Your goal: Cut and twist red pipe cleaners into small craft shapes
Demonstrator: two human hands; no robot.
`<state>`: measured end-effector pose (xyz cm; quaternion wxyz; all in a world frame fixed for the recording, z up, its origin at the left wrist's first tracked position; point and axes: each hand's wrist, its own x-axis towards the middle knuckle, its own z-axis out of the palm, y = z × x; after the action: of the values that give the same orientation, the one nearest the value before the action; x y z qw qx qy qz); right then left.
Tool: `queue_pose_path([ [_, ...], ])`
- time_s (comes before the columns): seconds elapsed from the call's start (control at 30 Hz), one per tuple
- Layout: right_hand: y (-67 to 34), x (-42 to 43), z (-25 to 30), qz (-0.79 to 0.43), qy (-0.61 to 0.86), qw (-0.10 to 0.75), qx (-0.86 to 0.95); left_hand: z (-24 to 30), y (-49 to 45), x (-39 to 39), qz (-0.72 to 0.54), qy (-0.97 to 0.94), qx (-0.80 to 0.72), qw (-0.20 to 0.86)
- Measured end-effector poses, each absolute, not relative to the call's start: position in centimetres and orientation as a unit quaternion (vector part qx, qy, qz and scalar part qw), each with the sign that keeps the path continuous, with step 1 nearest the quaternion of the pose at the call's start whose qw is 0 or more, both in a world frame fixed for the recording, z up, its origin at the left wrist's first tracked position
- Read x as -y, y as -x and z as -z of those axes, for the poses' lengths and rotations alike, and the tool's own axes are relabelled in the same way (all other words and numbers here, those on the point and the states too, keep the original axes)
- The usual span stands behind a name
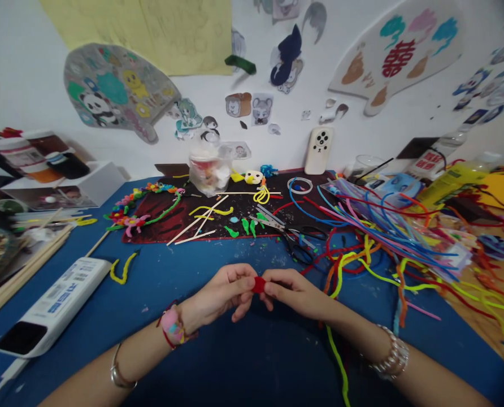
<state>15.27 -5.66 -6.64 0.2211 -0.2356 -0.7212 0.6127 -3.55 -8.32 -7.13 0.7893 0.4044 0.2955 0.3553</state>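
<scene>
Item: red pipe-cleaner piece [259, 285], pinched between fingertips of left hand [222, 294] and right hand [294, 291], above blue counter [171, 271]. Formed flower garland [144, 206] lies beyond; loose pipe cleaners [383, 226] remain unworked.

Straight ahead of the red pipe-cleaner tuft [259, 285], there is room to pass over the blue tabletop [184, 254] up to the edge of the dark red-and-black mat [144, 229], where the scissors [273, 225] lie in the way. To the tuft's right, the heap of coloured pipe cleaners [383, 226] blocks the way. To its left, the way runs along the blue surface to a short yellow pipe cleaner [122, 269] and, beyond it, a white oblong device [52, 305].
</scene>
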Motion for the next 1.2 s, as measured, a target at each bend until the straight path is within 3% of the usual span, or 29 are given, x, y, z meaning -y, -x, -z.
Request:
queue_pose_path([
  [0.47,-15.3,6.0,6.8,-0.66,0.23,0.219,0.681,6.0,4.3,8.4,-0.414,-0.655,-0.417,0.476],
  [0.87,-15.6,5.9,7.3,-0.663,0.207,0.189,0.695,5.5,4.8,8.2,-0.379,-0.72,-0.382,0.439],
  [1.2,-15.6,6.3,6.4,-0.439,0.276,0.237,0.822,5.7,4.5,7.4,-0.344,-0.572,-0.411,0.621],
])
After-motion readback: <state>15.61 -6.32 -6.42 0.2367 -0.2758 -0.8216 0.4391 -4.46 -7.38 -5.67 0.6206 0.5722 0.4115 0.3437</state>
